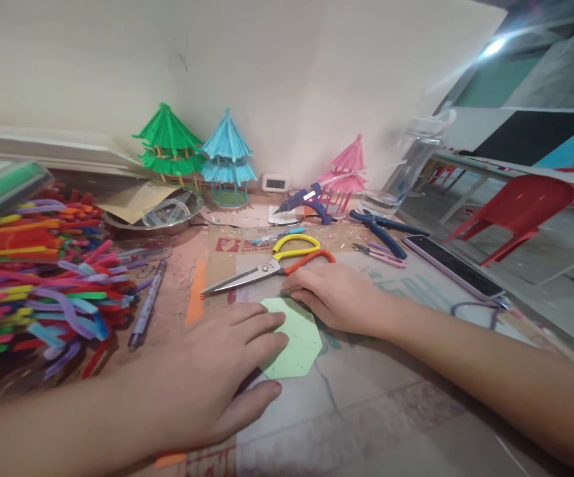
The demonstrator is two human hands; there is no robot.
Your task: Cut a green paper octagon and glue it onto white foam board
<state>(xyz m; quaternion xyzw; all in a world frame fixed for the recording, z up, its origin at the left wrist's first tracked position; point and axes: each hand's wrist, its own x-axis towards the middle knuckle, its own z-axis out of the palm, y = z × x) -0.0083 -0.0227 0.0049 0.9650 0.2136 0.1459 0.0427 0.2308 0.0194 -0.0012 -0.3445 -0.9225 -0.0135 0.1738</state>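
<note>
A light green paper octagon with small dark marks lies flat on the covered table. My left hand rests palm down with its fingers spread, fingertips over the paper's left side. At the paper's upper right edge my right hand is curled, its fingers pressed together; what lies under them, if anything, is hidden. Just beyond it are scissors with one yellow and one orange handle, blades pointing left. The orange handle passes close behind my right knuckles, and whether they touch is unclear.
Bundles of coloured pipe cleaners fill the left, beside a pen. Green, blue and pink tiered-roof models stand along the wall. A glue gun, pliers, small cutters and a phone lie right.
</note>
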